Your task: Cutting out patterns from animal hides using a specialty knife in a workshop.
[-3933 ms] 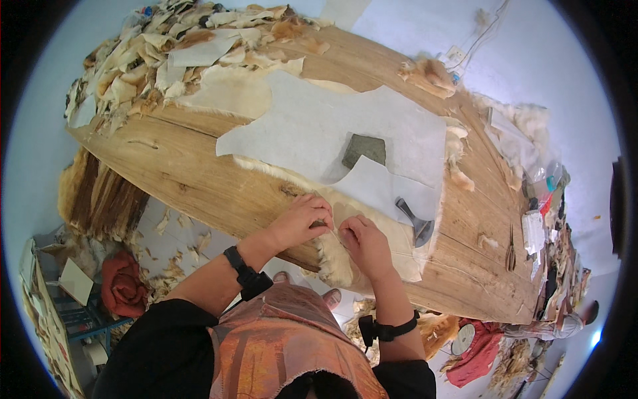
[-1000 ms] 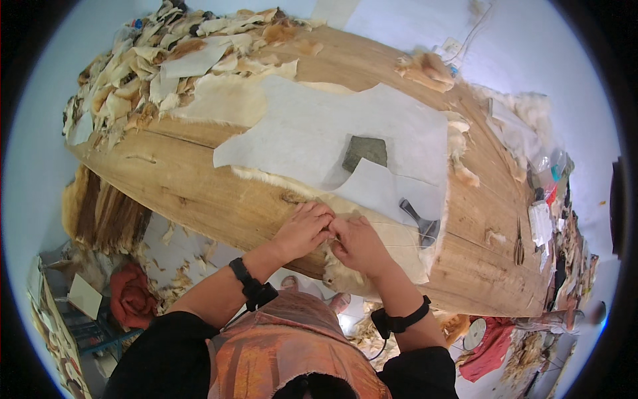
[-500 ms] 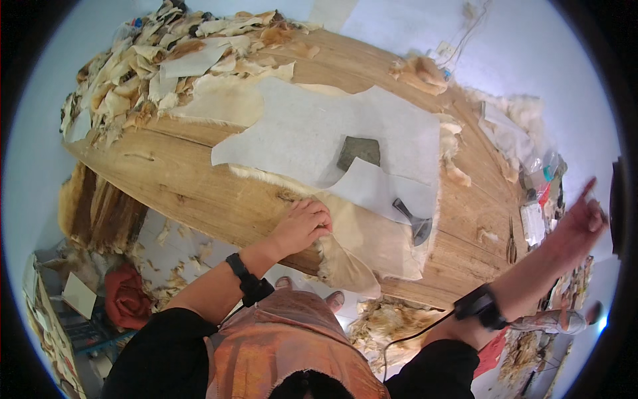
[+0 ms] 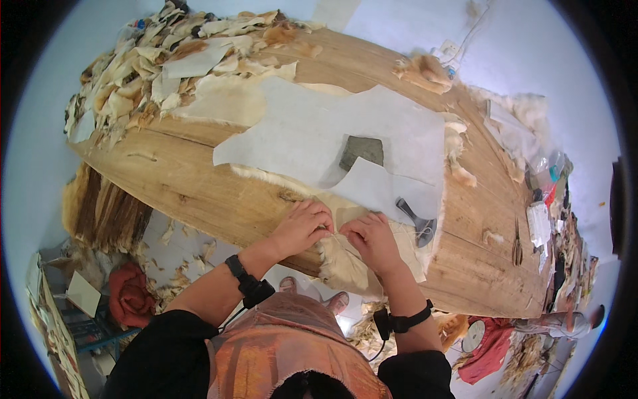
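1. The left hand [image 4: 302, 226] and the right hand [image 4: 372, 241] meet at the near edge of the wooden desk [image 4: 199, 193], fingertips almost touching, over a pale fur piece [image 4: 345, 263] that drapes partly over that edge.
2. Both grips are closed in a pinch on the fur piece's upper margin; exactly what lies between the fingertips is too small to tell. Pinching from both sides seems to keep the soft material taut and steady at one spot.
3. The fur piece lies directly under and between the hands, its lower part hanging off the desk toward the person's lap.
4. A large white paper pattern [image 4: 319, 139] lies flat just beyond the hands, with a dark grey weight [image 4: 362, 151] on it, probably to stop it shifting.
5. A dark-handled tool [image 4: 415, 219] rests on the pattern just right of the right hand, within easy reach.
6. A heap of fur scraps [image 4: 153, 73] sits at the far left end of the desk, well apart from the hands.
7. A pair of scissors [image 4: 517, 243] lies further right.
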`<move>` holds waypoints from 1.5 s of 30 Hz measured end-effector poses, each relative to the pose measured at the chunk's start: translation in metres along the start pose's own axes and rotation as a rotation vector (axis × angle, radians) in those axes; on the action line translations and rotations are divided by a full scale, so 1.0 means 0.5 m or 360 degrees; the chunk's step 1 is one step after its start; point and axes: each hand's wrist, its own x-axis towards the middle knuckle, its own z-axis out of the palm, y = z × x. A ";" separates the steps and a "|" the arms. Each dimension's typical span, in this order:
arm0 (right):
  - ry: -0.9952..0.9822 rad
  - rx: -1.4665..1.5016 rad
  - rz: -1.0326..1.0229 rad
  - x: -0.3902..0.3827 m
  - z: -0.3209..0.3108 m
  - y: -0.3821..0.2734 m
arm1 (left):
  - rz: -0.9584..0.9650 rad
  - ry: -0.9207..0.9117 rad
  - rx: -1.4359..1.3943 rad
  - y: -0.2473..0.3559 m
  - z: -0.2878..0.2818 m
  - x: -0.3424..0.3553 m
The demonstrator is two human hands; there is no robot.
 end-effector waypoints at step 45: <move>0.2298 0.1038 0.0061 -0.648 -0.626 -0.175 | -0.0128 -0.0363 -0.0261 0.001 0.013 0.030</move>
